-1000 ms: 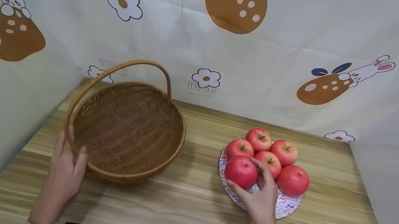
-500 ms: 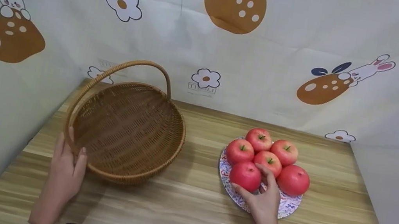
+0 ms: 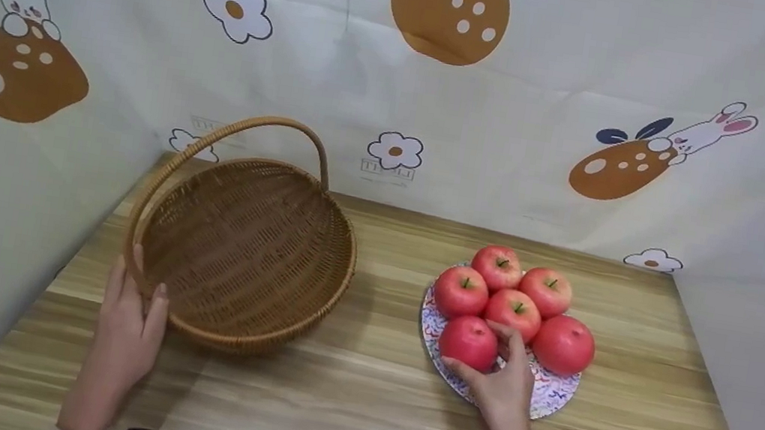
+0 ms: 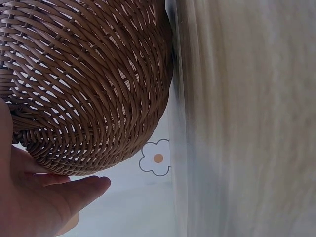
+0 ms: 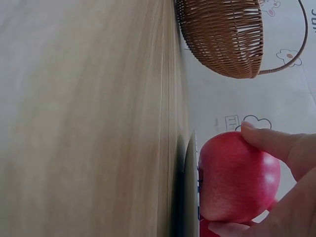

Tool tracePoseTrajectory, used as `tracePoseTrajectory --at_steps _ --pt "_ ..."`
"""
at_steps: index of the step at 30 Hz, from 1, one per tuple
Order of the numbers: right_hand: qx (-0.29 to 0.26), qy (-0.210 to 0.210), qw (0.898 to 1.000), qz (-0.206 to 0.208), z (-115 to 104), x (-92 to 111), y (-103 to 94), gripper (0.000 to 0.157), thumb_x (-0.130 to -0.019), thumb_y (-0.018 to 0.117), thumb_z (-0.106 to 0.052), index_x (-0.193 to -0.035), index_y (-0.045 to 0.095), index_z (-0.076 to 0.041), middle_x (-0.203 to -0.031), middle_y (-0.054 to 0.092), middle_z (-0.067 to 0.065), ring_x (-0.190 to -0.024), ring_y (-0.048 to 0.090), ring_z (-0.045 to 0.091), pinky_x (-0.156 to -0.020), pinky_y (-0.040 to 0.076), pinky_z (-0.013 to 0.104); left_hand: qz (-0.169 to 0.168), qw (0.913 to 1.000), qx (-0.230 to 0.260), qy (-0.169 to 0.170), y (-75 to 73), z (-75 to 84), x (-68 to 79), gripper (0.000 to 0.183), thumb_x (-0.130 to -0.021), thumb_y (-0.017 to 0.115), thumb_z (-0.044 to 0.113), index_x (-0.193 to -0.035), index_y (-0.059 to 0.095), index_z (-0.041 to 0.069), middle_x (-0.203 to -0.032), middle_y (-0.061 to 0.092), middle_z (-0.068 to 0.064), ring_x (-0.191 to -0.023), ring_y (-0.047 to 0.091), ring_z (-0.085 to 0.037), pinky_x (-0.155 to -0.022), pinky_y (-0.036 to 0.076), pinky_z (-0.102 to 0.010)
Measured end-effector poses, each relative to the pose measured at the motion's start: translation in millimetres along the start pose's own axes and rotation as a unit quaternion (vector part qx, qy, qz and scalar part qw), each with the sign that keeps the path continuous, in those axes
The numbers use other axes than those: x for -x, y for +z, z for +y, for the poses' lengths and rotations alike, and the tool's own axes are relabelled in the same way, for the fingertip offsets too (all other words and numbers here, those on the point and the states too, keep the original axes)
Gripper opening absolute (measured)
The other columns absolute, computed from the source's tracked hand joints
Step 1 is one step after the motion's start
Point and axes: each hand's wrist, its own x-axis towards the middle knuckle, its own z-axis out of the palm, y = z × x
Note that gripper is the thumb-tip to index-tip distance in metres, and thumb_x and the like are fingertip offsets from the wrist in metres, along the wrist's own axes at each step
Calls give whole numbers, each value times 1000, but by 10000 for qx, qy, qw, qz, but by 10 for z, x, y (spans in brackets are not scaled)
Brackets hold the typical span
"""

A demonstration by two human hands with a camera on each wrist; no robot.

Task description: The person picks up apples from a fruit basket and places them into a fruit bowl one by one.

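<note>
A round wicker basket (image 3: 245, 247) with a tall arched handle (image 3: 282, 123) stands on the left, its wide mouth tipped toward the head camera and nothing inside. My left hand (image 3: 125, 336) holds its near-left rim by the handle's foot, thumb at the rim and fingers along the outer side. To the right, my right hand (image 3: 505, 385) holds a red apple (image 3: 468, 342) with thumb and fingers at its side. This apple sits at the front left of a patterned plate (image 3: 551, 403). In the right wrist view the same apple (image 5: 237, 177) is right against the plate.
Several more apples (image 3: 514, 311) crowd the plate; the one at front right (image 3: 564, 346) has a small nub on top. The wood-grain table (image 3: 323, 411) meets pale printed cloth walls (image 3: 445, 103) at the back and both sides.
The apple in my right hand has come down and slightly right onto the plate's front left, and the hand moved with it. My left hand and the basket stay put.
</note>
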Motion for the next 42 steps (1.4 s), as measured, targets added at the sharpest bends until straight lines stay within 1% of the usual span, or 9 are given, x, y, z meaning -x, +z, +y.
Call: tracePoseTrajectory --at_steps 5,11,18,24,28,32,35,39,42 --pt "283 -213 9994 23 9 26 5 76 -66 99 -3 -128 56 6 -129 63 26 -123 63 46 -108 51 58 -28 10000 -26 -42 -2 8 7 64 -111 44 15 -164 17 -10 -169 14 -34 -153 19 -58 -117 24 -77" --pt "704 -509 9962 -19 6 28 -8 78 -65 100 -5 -126 52 5 -121 61 25 -115 61 43 -100 51 57 53 9999 91 107 7 3 4 64 -110 44 12 -163 17 -13 -168 15 -36 -152 20 -58 -119 24 -75" --pt "1156 -641 9909 -238 -1 9 -46 83 -67 100 -10 -128 46 6 -125 60 31 -124 55 49 -106 46 63 13 10000 58 32 -14 19 -12 64 -109 45 13 -162 19 -13 -168 16 -35 -152 22 -58 -118 26 -75" --pt "1430 -427 9865 -673 -42 -1 -155 89 -74 98 -18 -137 41 7 -132 57 36 -127 54 51 -107 48 63 -148 9999 -2 -43 -48 42 -40 63 -111 44 15 -164 20 -8 -169 19 -32 -152 23 -55 -117 28 -77" --pt "1536 -112 9836 -937 -102 2 -259 87 -79 96 -22 -140 42 9 -131 58 34 -125 55 47 -105 48 61 -154 9999 -19 5 -50 60 -60 63 -111 47 16 -165 22 -4 -168 23 -28 -153 25 -52 -117 29 -76" --pt "1584 225 9804 -1146 -183 -6 -344 87 -82 93 -24 -143 43 11 -133 57 33 -127 54 46 -106 48 62 -166 9998 -69 -18 -72 74 -63 63 -112 46 21 -166 22 -3 -170 20 -28 -154 23 -52 -120 25 -74" --pt "1701 190 9780 -1189 -237 -14 -395 85 -82 93 -22 -144 45 12 -133 59 33 -128 55 47 -106 49 63 -246 9996 -133 -98 -95 90 -65 64 -113 44 26 -166 21 -3 -170 19 -29 -155 22 -53 -121 23 -73" --pt "1824 -73 9772 -1084 -289 -20 -448 78 -82 93 -18 -140 51 15 -129 63 32 -123 59 46 -104 51 62 -367 9990 -178 -183 -116 112 -62 66 -114 44 28 -165 19 -7 -169 19 -32 -154 22 -55 -121 22 -74" --pt "1852 -260 9775 -976 -322 -21 -477 72 -83 92 -15 -136 55 16 -127 65 32 -122 61 48 -104 52 62 -490 9978 -292 -329 -136 139 -46 68 -114 43 30 -164 18 -10 -168 16 -36 -153 20 -58 -121 21 -74"
